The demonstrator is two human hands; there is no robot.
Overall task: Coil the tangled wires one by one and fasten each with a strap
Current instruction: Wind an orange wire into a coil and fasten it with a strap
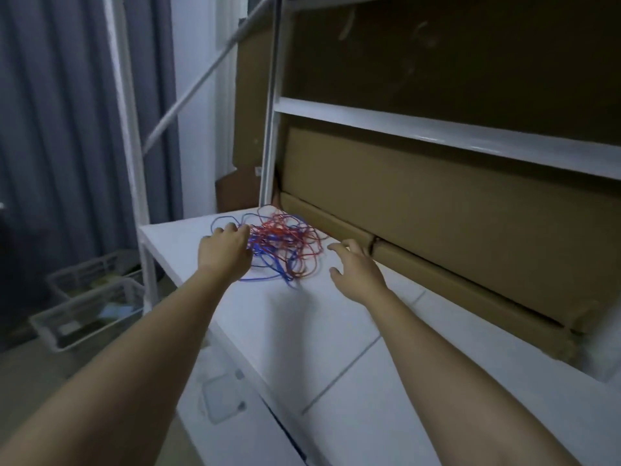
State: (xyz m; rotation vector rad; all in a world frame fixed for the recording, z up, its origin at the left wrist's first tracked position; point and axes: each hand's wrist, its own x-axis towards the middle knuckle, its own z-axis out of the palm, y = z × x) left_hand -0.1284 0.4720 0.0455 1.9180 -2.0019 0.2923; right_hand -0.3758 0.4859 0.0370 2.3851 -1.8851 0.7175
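A tangle of red and blue wires lies on the white table top, near its far left corner. My left hand lies over the left side of the tangle, fingers stretched onto the wires, and part of the pile is hidden beneath it. Whether it grips any wire I cannot tell. My right hand hovers just right of the tangle with fingers spread and relaxed, holding nothing. No strap is visible.
Flat cardboard boxes lean against the white shelf frame along the table's far edge. Grey curtains hang at left. Plastic crates sit on the floor left of the table.
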